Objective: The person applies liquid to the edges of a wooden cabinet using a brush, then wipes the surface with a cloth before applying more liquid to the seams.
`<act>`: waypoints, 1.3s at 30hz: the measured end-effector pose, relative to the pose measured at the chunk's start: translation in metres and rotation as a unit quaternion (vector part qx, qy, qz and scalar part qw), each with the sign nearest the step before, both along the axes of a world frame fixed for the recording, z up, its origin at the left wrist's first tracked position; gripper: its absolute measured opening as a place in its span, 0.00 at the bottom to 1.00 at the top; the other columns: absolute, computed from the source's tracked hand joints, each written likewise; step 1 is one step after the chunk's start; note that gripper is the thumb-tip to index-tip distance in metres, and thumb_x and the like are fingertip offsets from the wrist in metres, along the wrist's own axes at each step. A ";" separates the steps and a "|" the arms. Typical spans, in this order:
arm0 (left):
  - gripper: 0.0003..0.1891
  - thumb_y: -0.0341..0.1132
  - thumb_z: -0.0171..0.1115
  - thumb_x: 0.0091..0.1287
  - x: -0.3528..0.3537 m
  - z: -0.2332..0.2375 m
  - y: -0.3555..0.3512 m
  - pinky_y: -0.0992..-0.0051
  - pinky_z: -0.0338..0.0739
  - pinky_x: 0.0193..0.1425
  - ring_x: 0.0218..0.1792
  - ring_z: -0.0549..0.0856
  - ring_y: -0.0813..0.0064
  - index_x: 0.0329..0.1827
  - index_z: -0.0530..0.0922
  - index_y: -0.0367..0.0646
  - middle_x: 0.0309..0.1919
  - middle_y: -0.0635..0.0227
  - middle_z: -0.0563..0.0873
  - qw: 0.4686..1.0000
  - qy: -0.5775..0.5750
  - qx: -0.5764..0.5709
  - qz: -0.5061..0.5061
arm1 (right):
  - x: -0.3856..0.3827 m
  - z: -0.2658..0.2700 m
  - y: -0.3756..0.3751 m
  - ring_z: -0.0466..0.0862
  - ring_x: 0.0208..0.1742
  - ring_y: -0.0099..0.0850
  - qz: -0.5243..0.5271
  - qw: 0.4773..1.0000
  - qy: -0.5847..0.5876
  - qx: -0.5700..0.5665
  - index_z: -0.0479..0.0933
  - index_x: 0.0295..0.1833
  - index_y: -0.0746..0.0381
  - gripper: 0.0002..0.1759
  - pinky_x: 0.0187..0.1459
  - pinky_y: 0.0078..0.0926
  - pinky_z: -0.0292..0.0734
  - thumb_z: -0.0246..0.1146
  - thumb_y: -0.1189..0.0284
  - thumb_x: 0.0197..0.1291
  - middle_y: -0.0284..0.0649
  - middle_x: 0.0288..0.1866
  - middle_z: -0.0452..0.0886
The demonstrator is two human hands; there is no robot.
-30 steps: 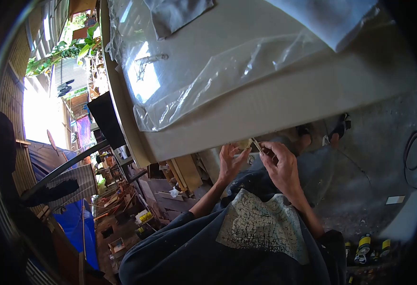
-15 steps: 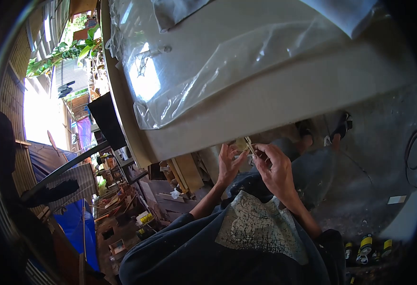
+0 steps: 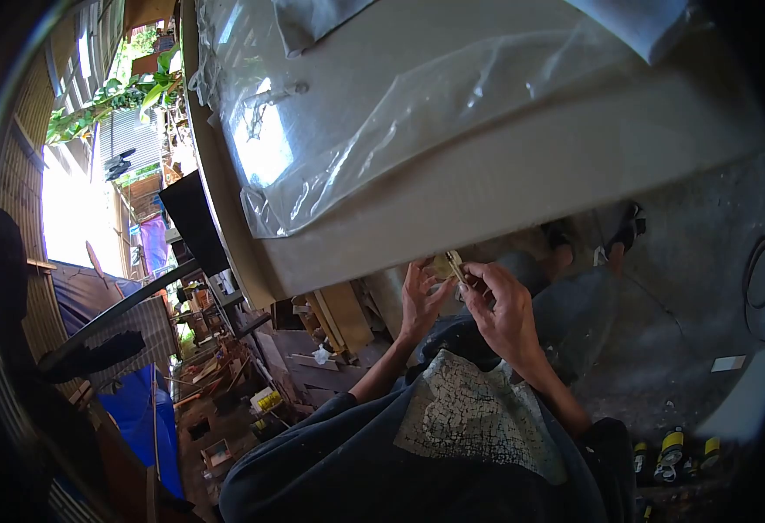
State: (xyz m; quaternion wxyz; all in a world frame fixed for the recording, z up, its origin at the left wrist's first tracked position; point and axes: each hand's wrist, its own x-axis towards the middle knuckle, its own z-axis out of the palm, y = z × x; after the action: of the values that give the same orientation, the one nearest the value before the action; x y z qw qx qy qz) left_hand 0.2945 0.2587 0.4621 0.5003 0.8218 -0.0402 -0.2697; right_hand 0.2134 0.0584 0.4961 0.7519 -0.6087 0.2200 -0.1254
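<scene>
Just under the front edge of the pale tabletop [image 3: 504,205], my two hands are close together in front of my body. Between their fingertips is a small yellowish piece [image 3: 453,262] with a thin light strip along it; its exact kind is too small to tell. My right hand [image 3: 503,309] pinches it between thumb and bent fingers. My left hand [image 3: 422,302] has its fingers curved up against the piece's left side, the thumb toward it. A clear plastic sheet [image 3: 347,170] lies wrinkled over the tabletop above the hands.
White cloth [image 3: 635,26] lies on the plastic at the top. Yellow-labelled cans [image 3: 672,447] stand on the floor at lower right, near a white rectangle [image 3: 727,363]. Black cable [image 3: 753,288] hangs at right. Wood scraps and a blue tarp [image 3: 160,427] are at left.
My right hand's fingers have shifted very slightly around the small piece. The view has moved a little; otherwise things look the same.
</scene>
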 end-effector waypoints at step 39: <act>0.31 0.29 0.73 0.68 -0.004 -0.006 0.011 0.64 0.75 0.68 0.67 0.79 0.72 0.73 0.69 0.41 0.67 0.65 0.77 0.999 0.012 0.029 -0.020 | -0.004 0.011 -0.008 0.83 0.37 0.41 0.006 1.000 -0.012 -0.028 0.81 0.53 0.69 0.14 0.38 0.37 0.80 0.69 0.82 0.61 0.46 0.38 0.83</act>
State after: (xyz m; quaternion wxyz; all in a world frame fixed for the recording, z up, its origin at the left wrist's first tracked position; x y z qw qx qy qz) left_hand 0.2905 0.2699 0.4565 0.4710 0.8318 -0.0422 -0.2908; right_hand 0.2089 0.0505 0.5070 0.7378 -0.6293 0.2034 -0.1348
